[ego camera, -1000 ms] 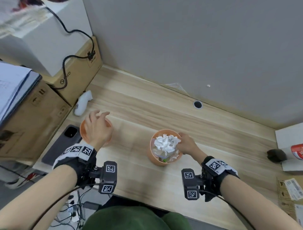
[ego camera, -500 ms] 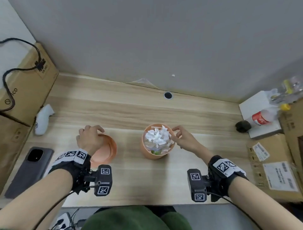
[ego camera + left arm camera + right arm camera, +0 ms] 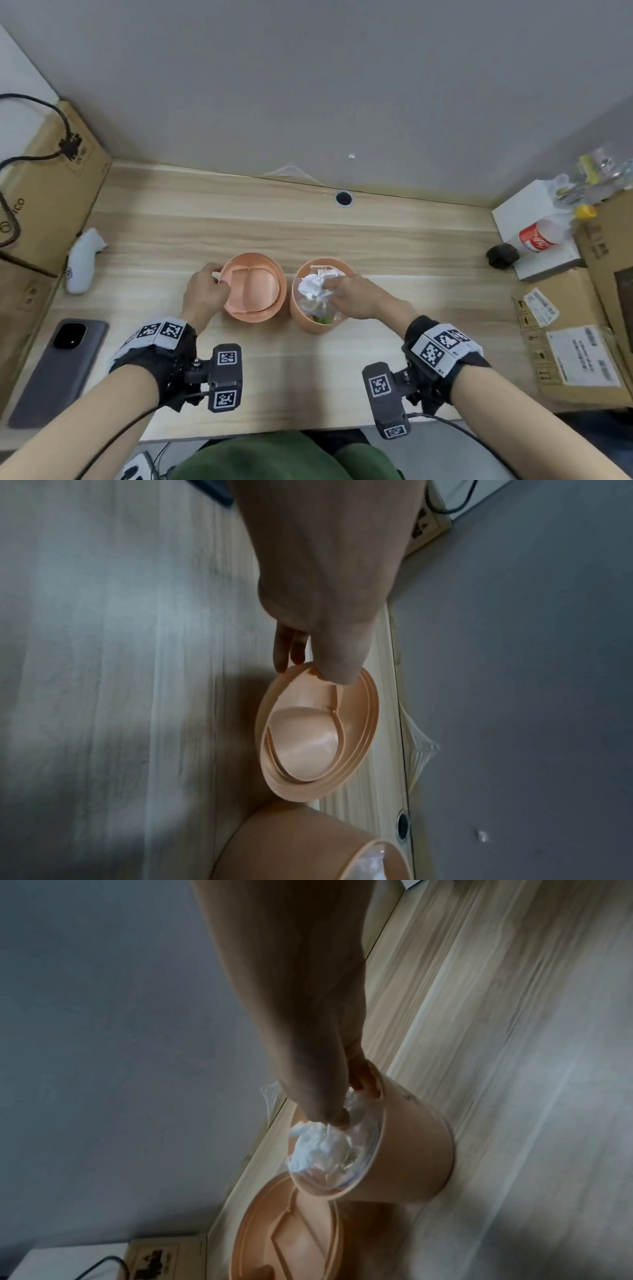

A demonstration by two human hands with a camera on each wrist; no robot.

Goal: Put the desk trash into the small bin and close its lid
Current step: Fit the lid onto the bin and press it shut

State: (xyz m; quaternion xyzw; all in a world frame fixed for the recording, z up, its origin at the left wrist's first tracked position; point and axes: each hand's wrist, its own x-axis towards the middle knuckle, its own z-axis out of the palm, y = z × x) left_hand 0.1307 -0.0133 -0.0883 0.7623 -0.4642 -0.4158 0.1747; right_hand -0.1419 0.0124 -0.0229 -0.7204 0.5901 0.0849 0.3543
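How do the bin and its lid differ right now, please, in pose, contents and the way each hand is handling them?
The bin stands upright on the desk; the lid is off, beside it, inner side up.
The bin is stuffed with crumpled white paper inside a clear liner; the lid holds nothing.
The right hand presses into the paper in the bin; the left hand holds the lid's rim in a pinch grip.
Both are round and the same peach-orange plastic.

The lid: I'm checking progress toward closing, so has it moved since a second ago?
Yes. The lid, gripped by the left hand, has shifted right, now beside the bin.
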